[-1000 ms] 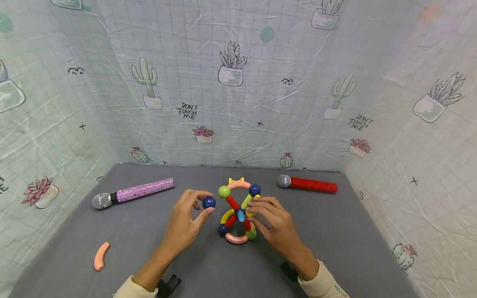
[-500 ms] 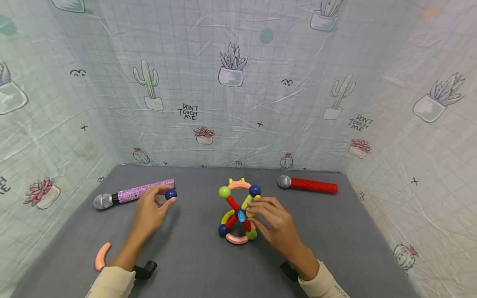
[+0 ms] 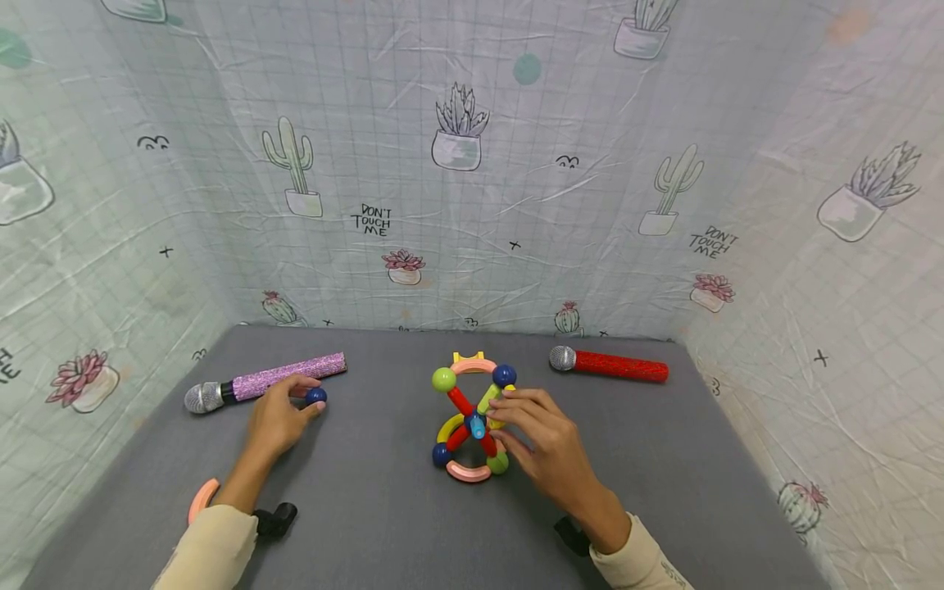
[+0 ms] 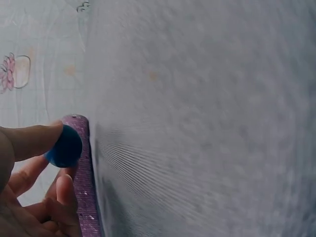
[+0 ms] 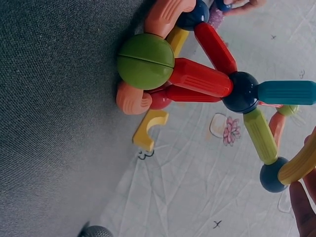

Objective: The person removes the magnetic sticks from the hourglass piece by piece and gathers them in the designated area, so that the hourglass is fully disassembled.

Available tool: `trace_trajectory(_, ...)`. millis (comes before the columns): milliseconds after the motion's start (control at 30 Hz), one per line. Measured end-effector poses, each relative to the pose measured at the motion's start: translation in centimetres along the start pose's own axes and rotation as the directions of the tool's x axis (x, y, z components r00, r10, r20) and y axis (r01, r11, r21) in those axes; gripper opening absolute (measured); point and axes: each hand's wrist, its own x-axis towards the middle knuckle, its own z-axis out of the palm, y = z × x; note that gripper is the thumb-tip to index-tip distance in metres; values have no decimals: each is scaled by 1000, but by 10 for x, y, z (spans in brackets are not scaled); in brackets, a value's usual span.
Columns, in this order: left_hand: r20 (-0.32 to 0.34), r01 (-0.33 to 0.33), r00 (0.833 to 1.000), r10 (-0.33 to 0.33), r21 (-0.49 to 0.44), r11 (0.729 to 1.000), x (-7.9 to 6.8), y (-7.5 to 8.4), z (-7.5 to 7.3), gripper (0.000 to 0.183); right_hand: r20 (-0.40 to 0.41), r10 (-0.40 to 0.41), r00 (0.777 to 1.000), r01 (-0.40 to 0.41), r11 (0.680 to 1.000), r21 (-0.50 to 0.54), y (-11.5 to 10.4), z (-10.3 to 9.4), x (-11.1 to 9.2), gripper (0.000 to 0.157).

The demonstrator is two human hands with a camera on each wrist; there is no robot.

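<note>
My left hand pinches a dark blue ball between thumb and fingertips, low over the table beside the glittery purple microphone. In the left wrist view the ball overlaps that microphone. A standing construction of magnetic rods and balls rises mid-table, with red, green, yellow, salmon and light blue pieces joined at blue and green balls. At its right side, my right hand holds a yellow curved rod with the fingertips; part of this hand is outside the right wrist view.
A red microphone lies at the back right. One loose salmon curved rod rests at the front left, partly behind the left forearm. Behind the construction sits a yellow notched piece. Patterned cloth walls surround the grey table.
My left hand has carried the blue ball leftward, away from the construction, and down to the purple microphone's near side. The right hand and the construction have stayed in place.
</note>
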Motion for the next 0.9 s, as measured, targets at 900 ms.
trace_trajectory(900, -101, -141, 987, 127, -149, 979, -14, 70, 11, 45, 2, -13, 1000, 14, 999, -47, 1, 1, -1, 43)
